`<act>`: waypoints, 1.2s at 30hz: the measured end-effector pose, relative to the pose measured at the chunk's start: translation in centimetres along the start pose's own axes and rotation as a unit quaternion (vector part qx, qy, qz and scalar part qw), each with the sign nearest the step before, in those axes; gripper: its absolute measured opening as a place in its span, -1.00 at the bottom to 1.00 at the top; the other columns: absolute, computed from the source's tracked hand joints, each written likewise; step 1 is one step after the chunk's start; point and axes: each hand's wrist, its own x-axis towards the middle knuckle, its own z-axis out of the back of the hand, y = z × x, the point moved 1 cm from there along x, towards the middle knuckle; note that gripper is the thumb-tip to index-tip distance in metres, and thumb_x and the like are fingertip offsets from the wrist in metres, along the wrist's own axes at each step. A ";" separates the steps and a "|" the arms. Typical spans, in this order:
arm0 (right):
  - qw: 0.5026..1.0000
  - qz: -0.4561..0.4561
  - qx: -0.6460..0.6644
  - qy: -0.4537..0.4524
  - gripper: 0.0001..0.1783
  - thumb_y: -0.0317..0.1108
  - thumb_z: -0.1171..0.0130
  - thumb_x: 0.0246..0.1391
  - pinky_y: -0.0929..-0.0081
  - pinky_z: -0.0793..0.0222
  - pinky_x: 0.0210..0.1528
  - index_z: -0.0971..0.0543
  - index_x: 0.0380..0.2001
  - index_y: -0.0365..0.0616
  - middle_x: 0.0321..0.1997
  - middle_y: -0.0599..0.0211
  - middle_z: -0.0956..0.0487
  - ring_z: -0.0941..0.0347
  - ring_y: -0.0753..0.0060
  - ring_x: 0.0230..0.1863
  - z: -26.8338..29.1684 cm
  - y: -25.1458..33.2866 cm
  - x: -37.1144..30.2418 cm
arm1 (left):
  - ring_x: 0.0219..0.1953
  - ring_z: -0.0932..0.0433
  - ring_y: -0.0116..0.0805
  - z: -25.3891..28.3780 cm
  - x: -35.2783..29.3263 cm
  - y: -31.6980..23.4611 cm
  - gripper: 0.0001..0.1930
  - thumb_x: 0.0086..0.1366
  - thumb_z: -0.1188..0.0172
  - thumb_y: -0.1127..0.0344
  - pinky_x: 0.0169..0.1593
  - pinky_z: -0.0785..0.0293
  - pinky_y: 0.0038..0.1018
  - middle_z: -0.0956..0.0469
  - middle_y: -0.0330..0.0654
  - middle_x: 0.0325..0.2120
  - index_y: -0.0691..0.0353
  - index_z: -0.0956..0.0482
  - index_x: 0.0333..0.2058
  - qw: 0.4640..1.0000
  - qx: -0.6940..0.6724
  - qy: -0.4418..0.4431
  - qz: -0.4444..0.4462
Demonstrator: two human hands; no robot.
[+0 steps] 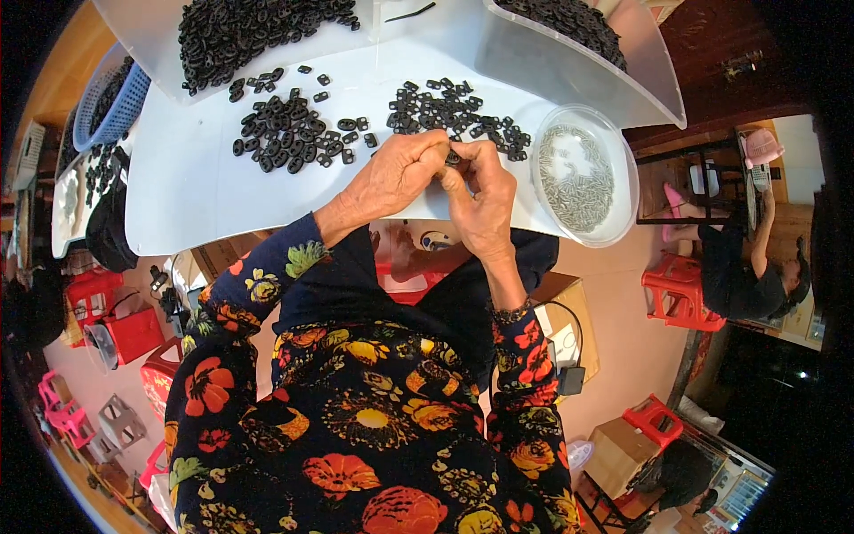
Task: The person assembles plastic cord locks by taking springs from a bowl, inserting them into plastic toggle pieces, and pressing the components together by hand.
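Observation:
My left hand [400, 173] and my right hand [483, 198] meet above the front edge of the white table [191, 191]. Fingertips of both are pinched together on a small black plastic piece [453, 158], mostly covered by the fingers. Left of the hands lies a loose pile of oval black pieces with two holes [289, 133]. Just beyond the hands is a second pile of smaller black pieces [436, 109]. To the right of my right hand stands a round clear tub [625, 191] holding many small silvery pins [574, 200].
Two translucent bins, one far left [156, 44] and one far right [534, 67], hold heaps of black pieces. A blue basket [133, 102] stands at the left. Red stools [680, 294] and cardboard boxes [618, 454] are on the floor. Another person [747, 276] sits at the right.

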 end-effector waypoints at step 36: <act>0.981 -0.086 0.175 0.003 -0.87 -0.45 -0.02 0.20 0.76 -0.25 -0.49 -0.48 -0.20 -0.20 -0.53 0.50 -0.48 -0.31 0.77 -0.52 0.5 0.1 0.7 | -0.55 -0.25 -0.53 0.2 0.0 -0.9 -0.71 0.37 0.09 0.23 -0.46 -0.25 -0.51 -0.29 -0.27 -0.65 0.32 -0.37 -0.45 1.000 -0.011 0.005 0.006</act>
